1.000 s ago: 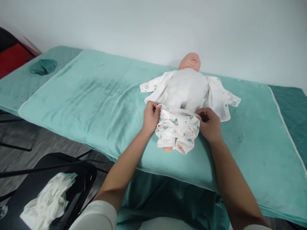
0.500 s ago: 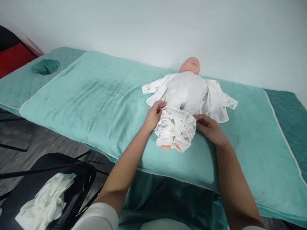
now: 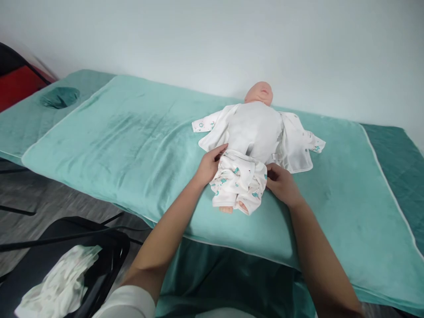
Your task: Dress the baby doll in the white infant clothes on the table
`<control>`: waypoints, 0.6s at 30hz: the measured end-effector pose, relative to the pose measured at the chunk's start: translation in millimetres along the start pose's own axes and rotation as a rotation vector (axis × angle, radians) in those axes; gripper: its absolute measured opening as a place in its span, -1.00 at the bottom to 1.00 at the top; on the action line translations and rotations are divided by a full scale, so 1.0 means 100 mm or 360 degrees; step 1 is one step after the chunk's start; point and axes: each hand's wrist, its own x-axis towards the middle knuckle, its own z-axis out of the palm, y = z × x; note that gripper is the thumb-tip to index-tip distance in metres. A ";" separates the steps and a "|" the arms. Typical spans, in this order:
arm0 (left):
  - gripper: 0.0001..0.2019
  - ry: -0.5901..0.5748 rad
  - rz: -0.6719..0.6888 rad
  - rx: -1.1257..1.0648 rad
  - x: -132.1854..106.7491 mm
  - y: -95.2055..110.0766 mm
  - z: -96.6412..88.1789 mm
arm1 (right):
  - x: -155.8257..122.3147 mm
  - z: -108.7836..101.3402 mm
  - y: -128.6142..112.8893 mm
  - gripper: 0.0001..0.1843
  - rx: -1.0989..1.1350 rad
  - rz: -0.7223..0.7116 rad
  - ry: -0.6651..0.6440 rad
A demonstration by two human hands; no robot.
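Across the bed (image 3: pixel 142 145) lies the doll (image 3: pixel 253 126), head (image 3: pixel 259 93) wallward, pants (image 3: pixel 239 176) between both hands' (image 3: pixel 208 168) (image 3: pixel 285 185) half-curled fingers (image 3: pixel 274 168) (grip unclear).

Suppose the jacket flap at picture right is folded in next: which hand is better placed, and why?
Probably the right hand: it is at the trousers, just below that jacket flap and on the same side of the doll. The left hand is across the trousers, nearer the opposite flap.

The left hand (image 3: pixel 209 167) and right hand (image 3: pixel 283 184) touch opposite sides of the patterned pants (image 3: pixel 239 179) on a doll (image 3: pixel 259 93).
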 end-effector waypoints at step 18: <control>-0.58 0.0099 0.0143 0.0055 0.01 -0.03 0.04 | 0.17 -0.01 0.12 -0.70 0.0289 -0.0093 0.0074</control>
